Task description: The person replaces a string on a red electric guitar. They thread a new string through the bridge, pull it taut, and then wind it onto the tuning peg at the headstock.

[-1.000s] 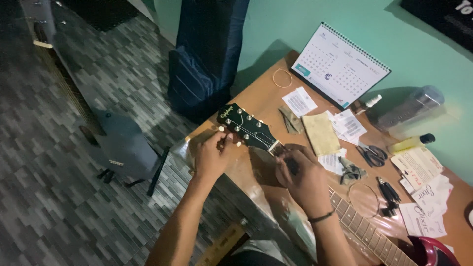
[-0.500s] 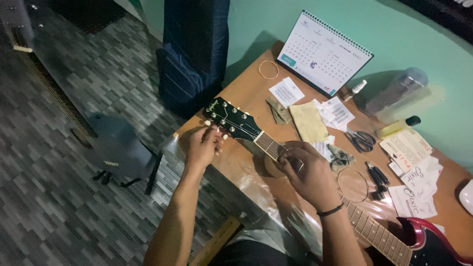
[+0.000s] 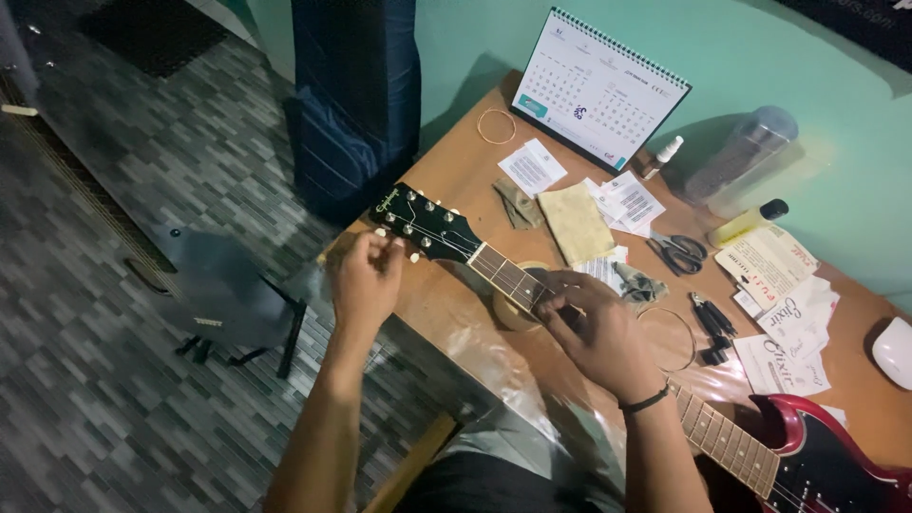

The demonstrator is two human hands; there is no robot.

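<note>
- Since 1 second ago: view has shifted, so the guitar headstock (image 3: 423,223) sits further left of frame; both hands stay at the same spots on the guitar.
- Left hand (image 3: 366,280): fingers pinched together on a tuning peg at the headstock's near edge.
- Right hand (image 3: 598,332): curled over the neck (image 3: 503,274) just below the nut, fingertips pressed to the fretboard; whether a string is gripped cannot be told.
- Guitar: lies flat across the table (image 3: 456,166), headstock over the left edge, red body (image 3: 826,465) at lower right.
- Nearby: scissors (image 3: 679,252), pliers (image 3: 712,323), coiled string (image 3: 496,125), yellow cloth (image 3: 575,223), paper packets (image 3: 793,332), calendar (image 3: 598,90).
- Risk: overturning the peg could snap a string; a right-hand slip could let the winding go slack.
</note>
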